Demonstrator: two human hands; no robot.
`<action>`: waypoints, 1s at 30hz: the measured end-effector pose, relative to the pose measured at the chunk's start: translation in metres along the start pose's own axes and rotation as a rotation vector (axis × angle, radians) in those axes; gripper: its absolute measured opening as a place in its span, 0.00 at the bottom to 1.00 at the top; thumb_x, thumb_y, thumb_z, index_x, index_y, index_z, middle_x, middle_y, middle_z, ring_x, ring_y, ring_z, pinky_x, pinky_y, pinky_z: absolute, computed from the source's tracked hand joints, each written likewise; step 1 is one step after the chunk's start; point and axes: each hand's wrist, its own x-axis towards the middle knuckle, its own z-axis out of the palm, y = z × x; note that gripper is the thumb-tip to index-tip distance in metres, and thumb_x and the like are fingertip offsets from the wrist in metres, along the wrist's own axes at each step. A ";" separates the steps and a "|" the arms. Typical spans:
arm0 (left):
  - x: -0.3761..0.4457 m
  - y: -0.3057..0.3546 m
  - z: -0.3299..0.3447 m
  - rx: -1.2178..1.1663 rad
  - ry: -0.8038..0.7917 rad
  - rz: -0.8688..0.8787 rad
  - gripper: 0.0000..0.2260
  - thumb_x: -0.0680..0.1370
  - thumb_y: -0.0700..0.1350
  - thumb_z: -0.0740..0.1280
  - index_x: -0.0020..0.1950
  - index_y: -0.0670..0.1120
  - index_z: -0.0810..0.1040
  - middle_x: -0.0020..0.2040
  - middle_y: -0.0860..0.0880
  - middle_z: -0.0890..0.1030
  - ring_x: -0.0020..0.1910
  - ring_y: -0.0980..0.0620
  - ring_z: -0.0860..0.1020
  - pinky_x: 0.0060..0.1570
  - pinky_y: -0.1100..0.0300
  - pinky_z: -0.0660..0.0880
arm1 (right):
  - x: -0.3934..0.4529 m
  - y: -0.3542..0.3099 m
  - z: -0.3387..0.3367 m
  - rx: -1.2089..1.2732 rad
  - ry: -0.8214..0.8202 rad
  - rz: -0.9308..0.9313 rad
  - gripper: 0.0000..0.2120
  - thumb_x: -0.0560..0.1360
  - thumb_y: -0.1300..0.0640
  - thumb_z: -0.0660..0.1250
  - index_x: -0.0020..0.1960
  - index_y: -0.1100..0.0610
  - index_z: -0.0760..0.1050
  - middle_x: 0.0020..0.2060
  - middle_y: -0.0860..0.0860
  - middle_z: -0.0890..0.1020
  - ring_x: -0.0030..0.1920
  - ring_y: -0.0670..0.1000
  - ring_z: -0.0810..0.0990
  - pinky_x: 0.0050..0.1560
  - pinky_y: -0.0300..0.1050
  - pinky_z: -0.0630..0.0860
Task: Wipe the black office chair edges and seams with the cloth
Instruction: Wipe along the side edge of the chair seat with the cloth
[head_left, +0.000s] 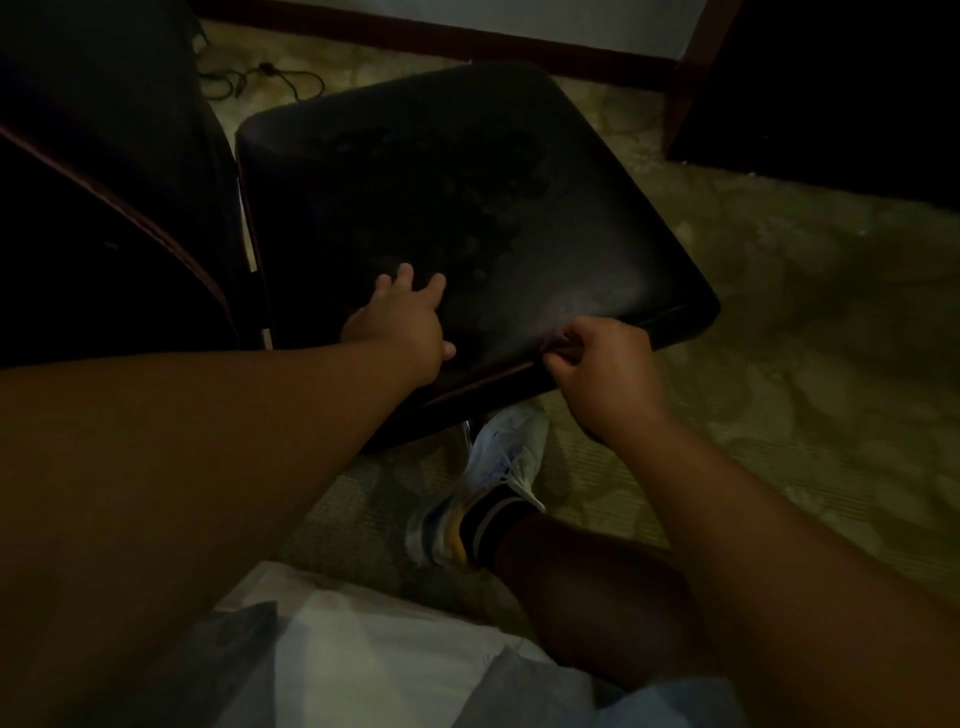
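While the left hand (402, 322) rests spread-fingered on the seat (467, 208), the right hand (605, 371) curls at its edge; whether it holds anything is unclear; a shoe (493, 483) sits below, a cable (265, 80) behind.

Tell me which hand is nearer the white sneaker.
Right. The right hand is curled at the chair seat's near edge, just above the white sneaker; the left hand rests farther up on the seat.

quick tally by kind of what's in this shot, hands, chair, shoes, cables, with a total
Hands: 2, left hand flat on the chair seat, right hand curled at its front edge; no cloth can be made out
Black office chairs: 1
Shoes: 1, white sneaker
Cables: 1, dark cable on the carpet
Total: 5
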 end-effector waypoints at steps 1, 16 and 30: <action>0.000 0.000 0.000 -0.001 -0.002 0.001 0.40 0.80 0.51 0.69 0.82 0.55 0.44 0.83 0.46 0.41 0.81 0.42 0.43 0.76 0.40 0.57 | 0.000 0.000 0.001 -0.002 -0.005 0.000 0.05 0.75 0.56 0.72 0.51 0.54 0.83 0.48 0.50 0.83 0.48 0.49 0.82 0.51 0.52 0.81; -0.003 0.002 -0.002 0.001 -0.014 -0.005 0.39 0.81 0.50 0.68 0.82 0.55 0.44 0.83 0.46 0.40 0.81 0.42 0.43 0.76 0.40 0.58 | 0.000 -0.002 0.002 -0.035 -0.020 -0.033 0.05 0.75 0.56 0.72 0.50 0.55 0.82 0.47 0.51 0.83 0.47 0.49 0.81 0.50 0.51 0.81; 0.000 0.004 -0.001 0.013 -0.009 -0.016 0.40 0.81 0.50 0.68 0.82 0.55 0.44 0.83 0.46 0.41 0.81 0.42 0.43 0.76 0.40 0.58 | -0.002 -0.007 0.005 -0.082 -0.070 -0.050 0.07 0.75 0.56 0.72 0.52 0.55 0.82 0.49 0.51 0.82 0.49 0.51 0.81 0.52 0.49 0.80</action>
